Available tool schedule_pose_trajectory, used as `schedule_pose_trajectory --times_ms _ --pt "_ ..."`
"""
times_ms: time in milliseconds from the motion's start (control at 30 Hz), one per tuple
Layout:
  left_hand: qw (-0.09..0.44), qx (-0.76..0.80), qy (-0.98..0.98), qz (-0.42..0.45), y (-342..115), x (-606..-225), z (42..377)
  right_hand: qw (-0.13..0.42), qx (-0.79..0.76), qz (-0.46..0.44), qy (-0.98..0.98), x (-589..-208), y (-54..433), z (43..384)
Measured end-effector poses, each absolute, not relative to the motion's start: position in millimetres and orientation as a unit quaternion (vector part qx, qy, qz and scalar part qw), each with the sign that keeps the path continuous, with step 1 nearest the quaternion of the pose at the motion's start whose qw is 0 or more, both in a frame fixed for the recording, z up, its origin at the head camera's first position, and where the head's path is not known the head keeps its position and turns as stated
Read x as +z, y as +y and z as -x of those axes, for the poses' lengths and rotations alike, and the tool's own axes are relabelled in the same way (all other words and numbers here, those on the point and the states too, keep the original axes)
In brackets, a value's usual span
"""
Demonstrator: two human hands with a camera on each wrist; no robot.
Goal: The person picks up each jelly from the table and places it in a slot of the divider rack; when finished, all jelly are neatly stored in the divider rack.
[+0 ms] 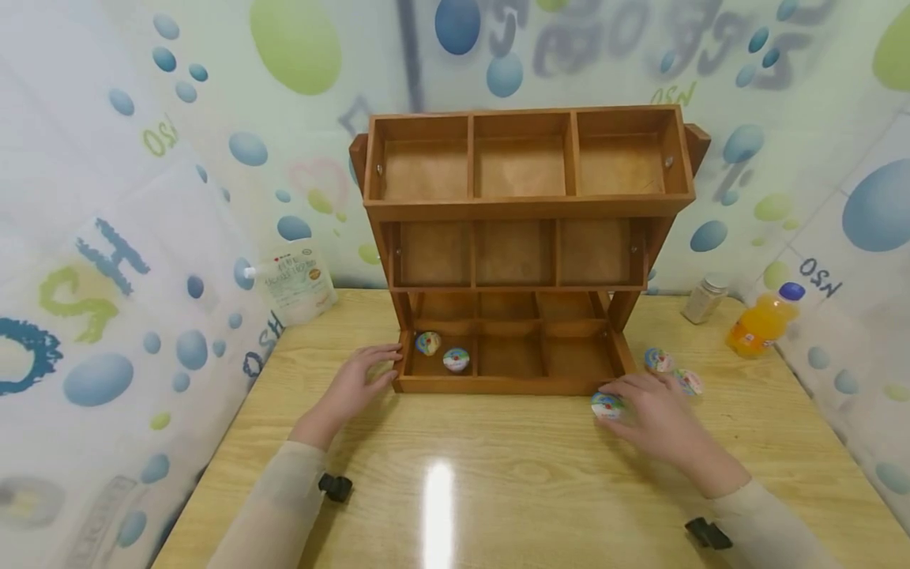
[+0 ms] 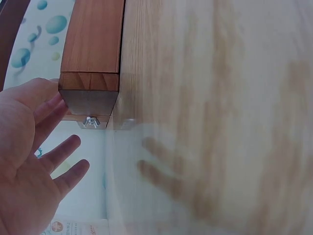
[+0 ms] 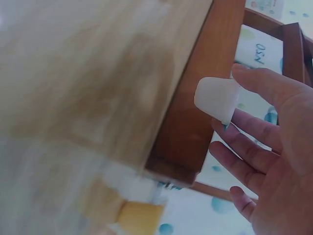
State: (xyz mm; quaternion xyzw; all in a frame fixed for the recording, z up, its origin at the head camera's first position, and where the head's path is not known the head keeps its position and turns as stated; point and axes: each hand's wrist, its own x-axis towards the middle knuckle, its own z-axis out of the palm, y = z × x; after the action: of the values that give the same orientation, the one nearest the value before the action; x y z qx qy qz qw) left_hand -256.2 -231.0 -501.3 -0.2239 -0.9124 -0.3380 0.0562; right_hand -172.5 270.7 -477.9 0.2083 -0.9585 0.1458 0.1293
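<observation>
A small white jelly cup [image 3: 214, 100] with a printed foil lid is pinched between the thumb and fingers of my right hand [image 1: 657, 415], just off the front right corner of the wooden rack [image 1: 498, 385]. Two more jelly cups lie in the rack's bottom left compartment, one [image 1: 428, 343] behind the other [image 1: 456, 360]. On the table beyond my right hand are another two cups, one [image 1: 658, 360] with the second [image 1: 688, 382] close beside it. At the rack's front left corner, my left hand [image 1: 351, 387] touches the wood, its fingers spread and relaxed.
The rack's upper tiers [image 1: 522, 166] lean over the bottom one, each split into three compartments. A bottle of orange drink [image 1: 761, 322] and a lidded jar [image 1: 705, 300] stand at the back right. At the back left, a white printed packet [image 1: 298, 283] rests against the patterned wall.
</observation>
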Motion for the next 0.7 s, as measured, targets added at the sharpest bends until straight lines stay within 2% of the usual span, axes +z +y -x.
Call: schedule_pose_trajectory --times_ms 233,700 --pt "0.065 -0.342 -0.91 0.225 -229.4 -501.3 255.1 0.154 0.166 -0.237 -0.945 -463.3 250.0 182.8" --pt "0.079 -0.34 -0.91 0.226 -228.5 -502.9 254.3 0.125 0.177 -0.25 -0.944 -445.9 204.8 221.9"
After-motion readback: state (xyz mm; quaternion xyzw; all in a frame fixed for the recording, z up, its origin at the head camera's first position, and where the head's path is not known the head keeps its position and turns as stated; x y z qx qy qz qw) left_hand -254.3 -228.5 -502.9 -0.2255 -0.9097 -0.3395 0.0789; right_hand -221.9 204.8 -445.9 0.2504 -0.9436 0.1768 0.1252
